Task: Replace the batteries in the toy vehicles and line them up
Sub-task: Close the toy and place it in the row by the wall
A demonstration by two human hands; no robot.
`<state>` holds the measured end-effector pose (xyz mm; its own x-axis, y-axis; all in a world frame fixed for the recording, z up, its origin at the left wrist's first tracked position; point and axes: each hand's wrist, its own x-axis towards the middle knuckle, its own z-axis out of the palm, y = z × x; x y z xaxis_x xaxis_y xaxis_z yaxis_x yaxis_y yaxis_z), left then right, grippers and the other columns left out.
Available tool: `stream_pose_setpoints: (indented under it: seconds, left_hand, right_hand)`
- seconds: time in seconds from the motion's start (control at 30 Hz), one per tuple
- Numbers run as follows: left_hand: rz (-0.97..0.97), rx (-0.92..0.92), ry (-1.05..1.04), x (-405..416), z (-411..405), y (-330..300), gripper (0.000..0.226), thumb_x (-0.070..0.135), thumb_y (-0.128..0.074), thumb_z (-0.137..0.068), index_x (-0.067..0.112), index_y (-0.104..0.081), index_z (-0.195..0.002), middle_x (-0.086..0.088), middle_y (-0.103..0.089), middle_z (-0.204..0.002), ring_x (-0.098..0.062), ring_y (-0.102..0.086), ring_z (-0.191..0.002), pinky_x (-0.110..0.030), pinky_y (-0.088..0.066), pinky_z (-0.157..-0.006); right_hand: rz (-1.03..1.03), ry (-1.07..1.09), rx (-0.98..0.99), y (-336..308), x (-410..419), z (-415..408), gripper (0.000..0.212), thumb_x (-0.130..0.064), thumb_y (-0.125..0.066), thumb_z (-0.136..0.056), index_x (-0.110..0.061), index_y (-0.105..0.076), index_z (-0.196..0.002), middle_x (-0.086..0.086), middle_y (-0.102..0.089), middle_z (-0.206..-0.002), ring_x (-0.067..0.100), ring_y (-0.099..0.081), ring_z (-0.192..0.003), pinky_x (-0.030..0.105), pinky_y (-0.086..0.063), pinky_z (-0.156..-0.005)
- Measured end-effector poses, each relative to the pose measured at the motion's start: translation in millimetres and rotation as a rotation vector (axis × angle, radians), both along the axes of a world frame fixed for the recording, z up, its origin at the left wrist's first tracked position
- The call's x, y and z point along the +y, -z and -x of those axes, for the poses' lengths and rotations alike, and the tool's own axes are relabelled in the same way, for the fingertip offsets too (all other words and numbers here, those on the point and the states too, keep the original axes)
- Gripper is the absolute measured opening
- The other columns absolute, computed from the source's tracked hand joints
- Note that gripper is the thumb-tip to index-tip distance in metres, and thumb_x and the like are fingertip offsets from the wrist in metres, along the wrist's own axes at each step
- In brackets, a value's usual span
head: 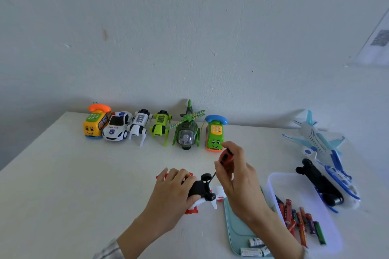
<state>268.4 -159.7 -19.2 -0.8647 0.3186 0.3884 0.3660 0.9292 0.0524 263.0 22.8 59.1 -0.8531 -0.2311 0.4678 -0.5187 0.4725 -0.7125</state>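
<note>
A red and white toy plane [202, 193] lies upside down on the table, black underside and wheels up. My left hand [173, 191] grips its body. My right hand [235, 176] holds an orange-handled screwdriver [225, 156], tip down at the toy's underside. Several toys stand in a row along the wall: a yellow phone bus [95, 125], a police car [116, 127], a white robot dog [140, 125], a green robot dog [160, 125], a green helicopter [187, 130] and a green phone car [215, 132].
A clear tray [277, 183] at the right holds several coloured batteries [299, 218]. A teal tray [233, 229] near the front edge holds white batteries [253, 248]. A blue and white airplane [317, 139] and a second overturned one [334, 183] lie far right.
</note>
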Motion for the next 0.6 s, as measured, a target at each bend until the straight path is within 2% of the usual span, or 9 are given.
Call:
stream_pose_setpoints:
  seconds: [0.17,0.37,0.43,0.5,0.57,0.6]
  left_hand:
    - [-0.026,0.02,-0.002,0,2,1,0.034,0.05,-0.038,-0.085,0.027,-0.062,-0.093,0.009,-0.06,-0.089,-0.015,-0.06,-0.078,-0.039,-0.055,-0.081]
    - [-0.05,0.019,0.0,0,3,3,0.032,0.05,-0.039,-0.086,0.027,-0.06,-0.094,0.009,-0.06,-0.089,-0.015,-0.06,-0.079,-0.04,-0.054,-0.082]
    - [-0.057,0.018,0.005,1,4,2,0.032,0.05,-0.04,-0.086,0.027,-0.06,-0.094,0.009,-0.06,-0.09,-0.016,-0.059,-0.08,-0.04,-0.054,-0.083]
    - [-0.067,0.014,0.01,0,4,1,0.033,0.049,-0.04,-0.086,0.026,-0.062,-0.094,0.009,-0.061,-0.09,-0.016,-0.059,-0.08,-0.039,-0.053,-0.084]
    - [-0.074,0.005,0.01,0,5,1,0.035,0.05,-0.04,-0.086,0.025,-0.064,-0.094,0.009,-0.061,-0.091,-0.015,-0.06,-0.08,-0.038,-0.052,-0.084]
    - [-0.079,-0.003,0.015,0,5,1,0.035,0.05,-0.04,-0.086,0.025,-0.064,-0.095,0.01,-0.062,-0.091,-0.015,-0.06,-0.081,-0.039,-0.052,-0.085]
  right_hand:
    - [-0.053,-0.003,-0.022,2,-4,4,0.044,-0.012,-0.053,-0.095,-0.039,-0.028,-0.119,-0.012,-0.045,-0.075,0.005,-0.048,-0.07,0.015,-0.039,-0.061]
    - [-0.09,-0.028,-0.025,2,-8,4,0.041,-0.013,-0.053,-0.096,-0.039,-0.03,-0.118,-0.018,-0.041,-0.072,-0.003,-0.048,-0.07,0.008,-0.037,-0.059]
    - [-0.023,0.021,-0.015,4,-8,11,0.04,-0.008,-0.056,-0.093,-0.038,-0.036,-0.111,-0.01,-0.045,-0.069,0.006,-0.048,-0.064,0.011,-0.038,-0.055]
    - [0.114,0.127,-0.079,9,-9,18,0.043,-0.004,-0.057,-0.091,-0.041,-0.038,-0.102,-0.001,-0.05,-0.064,0.015,-0.049,-0.056,0.024,-0.044,-0.052]
    - [0.294,0.222,-0.177,13,-6,21,0.042,-0.001,-0.056,-0.09,-0.04,-0.041,-0.1,0.002,-0.054,-0.065,0.026,-0.053,-0.054,0.036,-0.048,-0.05]
    - [0.386,0.248,-0.228,15,-4,23,0.041,0.001,-0.055,-0.09,-0.037,-0.042,-0.101,0.0,-0.054,-0.066,0.028,-0.054,-0.054,0.035,-0.048,-0.048]
